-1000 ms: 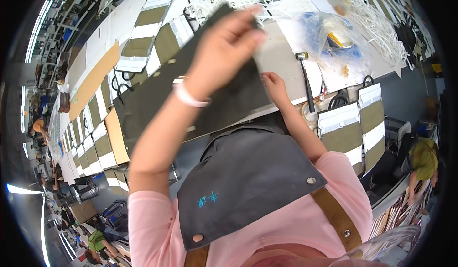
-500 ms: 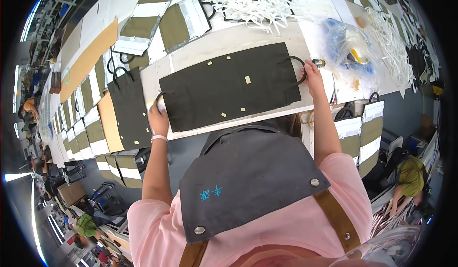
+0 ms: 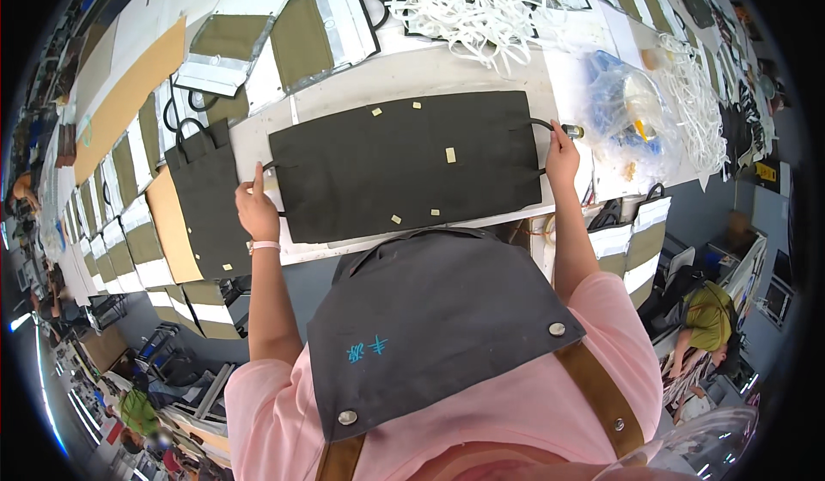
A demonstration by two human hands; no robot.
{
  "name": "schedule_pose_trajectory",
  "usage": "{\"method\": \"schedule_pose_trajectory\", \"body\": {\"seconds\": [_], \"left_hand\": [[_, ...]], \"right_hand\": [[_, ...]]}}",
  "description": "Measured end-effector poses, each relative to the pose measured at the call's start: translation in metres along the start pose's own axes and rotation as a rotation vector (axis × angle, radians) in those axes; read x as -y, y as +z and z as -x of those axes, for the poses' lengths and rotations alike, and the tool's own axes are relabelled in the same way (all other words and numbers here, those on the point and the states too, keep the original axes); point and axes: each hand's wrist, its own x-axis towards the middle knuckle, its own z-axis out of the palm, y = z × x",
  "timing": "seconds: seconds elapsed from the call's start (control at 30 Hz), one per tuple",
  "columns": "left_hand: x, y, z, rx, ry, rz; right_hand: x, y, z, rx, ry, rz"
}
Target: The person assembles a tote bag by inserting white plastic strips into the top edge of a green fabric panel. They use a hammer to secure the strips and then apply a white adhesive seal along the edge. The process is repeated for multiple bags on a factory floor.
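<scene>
A long black bag panel (image 3: 369, 171) lies spread flat on the table in front of me, with small pale tape pieces dotted over it. Each short end carries a dark loop handle. At the left end, my left hand (image 3: 259, 213) is closed round one handle, its loop mostly hidden by the fingers. The right-end handle (image 3: 540, 124) runs into my right hand (image 3: 563, 159), whose fingers are wrapped on it. Just left of my left hand lies another black bag piece (image 3: 206, 197) with similar tape pieces and upright loops.
A heap of white strips (image 3: 468, 8) sits at the far side. Clear and blue plastic bags (image 3: 632, 107) lie to the right, near a small dark jar (image 3: 574, 131). Olive-and-white bag pieces (image 3: 301, 42) line the far left. Other people (image 3: 709, 316) work beyond the table.
Both hands have drawn the handles outward, so the loops now look pulled straighter. My left hand has shifted left and the panel lies more level. The view has shifted slightly.
</scene>
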Motion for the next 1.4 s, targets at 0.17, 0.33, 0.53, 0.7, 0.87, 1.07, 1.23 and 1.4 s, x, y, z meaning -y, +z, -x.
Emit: {"method": "schedule_pose_trajectory", "body": {"seconds": [0.17,0.33,0.53,0.7,0.87,1.07,1.23,1.4], "left_hand": [[-0.021,0.025,-0.008,-0.042,-0.085,-0.097],[-0.106,0.017,-0.013,-0.016,0.191,0.057],[-0.182,0.049,-0.023,0.1,0.437,0.235],[-0.141,0.047,-0.049,0.176,0.427,0.15],[-0.129,0.051,-0.055,0.121,0.458,0.117],[-0.088,0.06,-0.077,0.071,0.361,0.077],[-0.052,0.072,-0.081,0.06,0.291,-0.053],[-0.053,0.076,-0.083,0.052,0.249,-0.039]], "right_hand": [[0.007,0.025,-0.009,-0.089,-0.153,0.447],[0.089,0.067,-0.002,-0.006,-0.475,0.383],[0.138,0.124,0.02,0.372,-0.671,0.376],[0.11,0.11,0.003,0.357,-0.654,0.476],[0.099,0.099,-0.003,0.238,-0.636,0.485],[0.084,0.091,-0.01,0.165,-0.59,0.422],[0.081,0.093,-0.01,0.156,-0.581,0.43],[0.077,0.095,-0.01,0.153,-0.571,0.414]]}}
